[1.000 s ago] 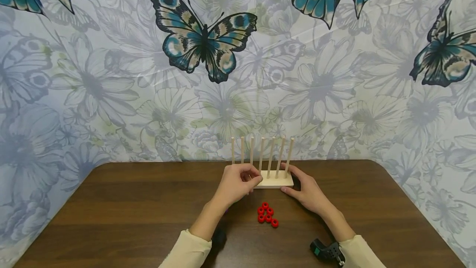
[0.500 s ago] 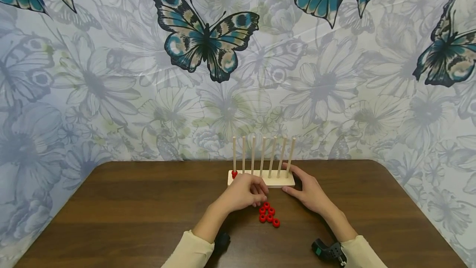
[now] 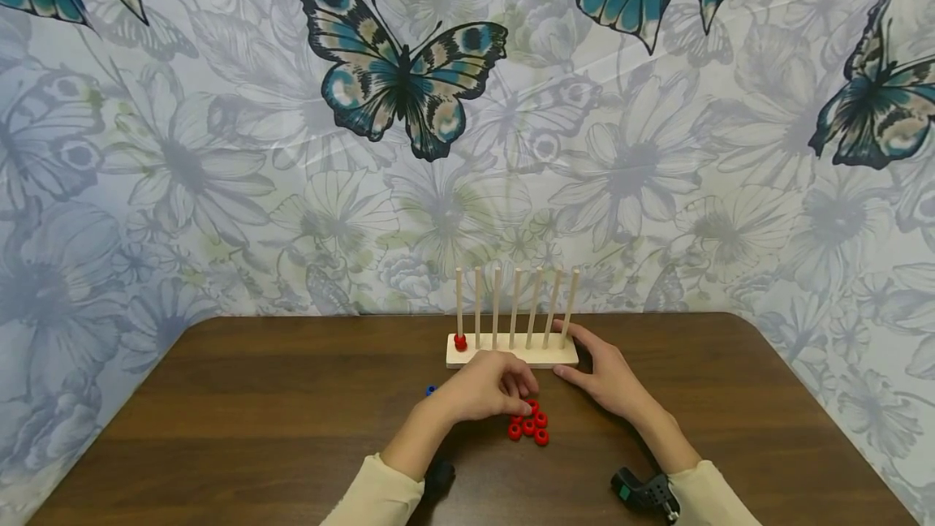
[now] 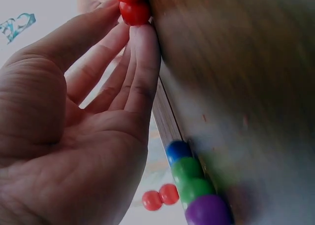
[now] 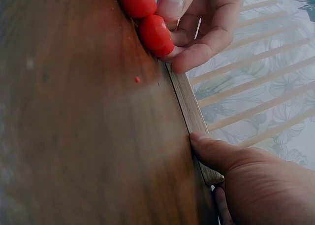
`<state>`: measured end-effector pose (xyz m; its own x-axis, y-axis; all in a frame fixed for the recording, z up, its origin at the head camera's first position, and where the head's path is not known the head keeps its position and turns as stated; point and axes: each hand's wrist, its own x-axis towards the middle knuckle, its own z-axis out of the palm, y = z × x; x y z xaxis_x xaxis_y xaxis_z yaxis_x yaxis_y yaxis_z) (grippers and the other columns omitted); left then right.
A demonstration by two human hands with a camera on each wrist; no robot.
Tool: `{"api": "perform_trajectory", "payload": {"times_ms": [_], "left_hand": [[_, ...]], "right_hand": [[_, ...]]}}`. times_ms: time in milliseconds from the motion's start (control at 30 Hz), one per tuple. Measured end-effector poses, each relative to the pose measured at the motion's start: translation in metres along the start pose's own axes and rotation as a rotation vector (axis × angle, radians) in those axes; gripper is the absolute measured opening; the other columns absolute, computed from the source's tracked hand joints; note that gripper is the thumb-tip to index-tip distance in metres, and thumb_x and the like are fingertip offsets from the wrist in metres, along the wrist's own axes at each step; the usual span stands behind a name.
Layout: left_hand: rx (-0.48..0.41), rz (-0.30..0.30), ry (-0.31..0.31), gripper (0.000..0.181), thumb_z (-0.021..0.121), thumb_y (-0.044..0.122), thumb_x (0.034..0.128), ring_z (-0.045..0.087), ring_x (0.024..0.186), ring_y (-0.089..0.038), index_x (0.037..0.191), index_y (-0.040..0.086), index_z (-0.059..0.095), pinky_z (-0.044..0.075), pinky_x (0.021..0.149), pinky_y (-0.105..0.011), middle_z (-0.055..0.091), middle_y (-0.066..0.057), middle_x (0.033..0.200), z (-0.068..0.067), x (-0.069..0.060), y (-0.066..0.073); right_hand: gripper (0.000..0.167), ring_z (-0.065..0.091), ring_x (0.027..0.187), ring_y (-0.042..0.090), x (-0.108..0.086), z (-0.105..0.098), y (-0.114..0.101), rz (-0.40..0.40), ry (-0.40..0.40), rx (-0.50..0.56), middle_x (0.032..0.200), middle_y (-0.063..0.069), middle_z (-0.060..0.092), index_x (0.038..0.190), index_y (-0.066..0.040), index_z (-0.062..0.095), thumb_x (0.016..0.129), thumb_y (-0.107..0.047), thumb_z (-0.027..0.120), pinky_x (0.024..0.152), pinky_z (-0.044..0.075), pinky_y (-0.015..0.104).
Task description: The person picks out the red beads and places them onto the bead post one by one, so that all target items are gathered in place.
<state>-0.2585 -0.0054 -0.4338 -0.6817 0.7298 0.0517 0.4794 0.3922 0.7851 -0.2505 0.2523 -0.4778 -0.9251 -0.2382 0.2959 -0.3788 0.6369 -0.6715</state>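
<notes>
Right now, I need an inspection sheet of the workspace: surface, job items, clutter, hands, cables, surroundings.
Surface: brown wood-grain table.
Job items: wooden peg rack, seven upright pegs; red beads on the leftmost peg, other six bare. Loose red beads grouped in front.
Other beads: blue bead beside the left forearm; green beads and purple bead in the left wrist view.
Clutter: black device by the right sleeve.
Left hand: fingers at the loose red beads; grip unclear.
Right hand: holds the rack's right end.
Cables: nothing seen.
Surroundings: butterfly-and-flower backdrop.
</notes>
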Motion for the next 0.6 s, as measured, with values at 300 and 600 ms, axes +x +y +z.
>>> {"api": "perform_trajectory", "payload": {"times_ms": [300, 600], "left_hand": [[0.097, -0.002, 0.002, 0.015, 0.086, 0.002, 0.0858, 0.059, 0.069, -0.001, 0.093, 0.011, 0.077, 0.052, 0.066, -0.018, 0.069, 0.001, 0.088, 0.0099, 0.0009, 0.0065], [0.149, -0.002, 0.008, 0.011, 0.085, 0.008, 0.0884, 0.06, 0.067, 0.0, 0.092, 0.013, 0.076, 0.051, 0.065, -0.018, 0.068, 0.009, 0.079, 0.0056, 0.0012, 0.0089]], "right_hand": [[0.065, 0.047, 0.145, 0.046, -0.0003, 0.0, -0.0005, 0.007, 0.0, 0.008, 0.158, 0.018, 0.052, 0.155, -0.013, 0.051, 0.097, -0.022, 0.079, 0.115, 0.039, 0.069], [0.065, 0.044, 0.148, 0.047, -0.001, -0.0002, -0.0016, 0.02, -0.008, 0.018, 0.158, 0.019, 0.051, 0.155, -0.014, 0.051, 0.097, -0.022, 0.079, 0.116, 0.037, 0.07]]}}
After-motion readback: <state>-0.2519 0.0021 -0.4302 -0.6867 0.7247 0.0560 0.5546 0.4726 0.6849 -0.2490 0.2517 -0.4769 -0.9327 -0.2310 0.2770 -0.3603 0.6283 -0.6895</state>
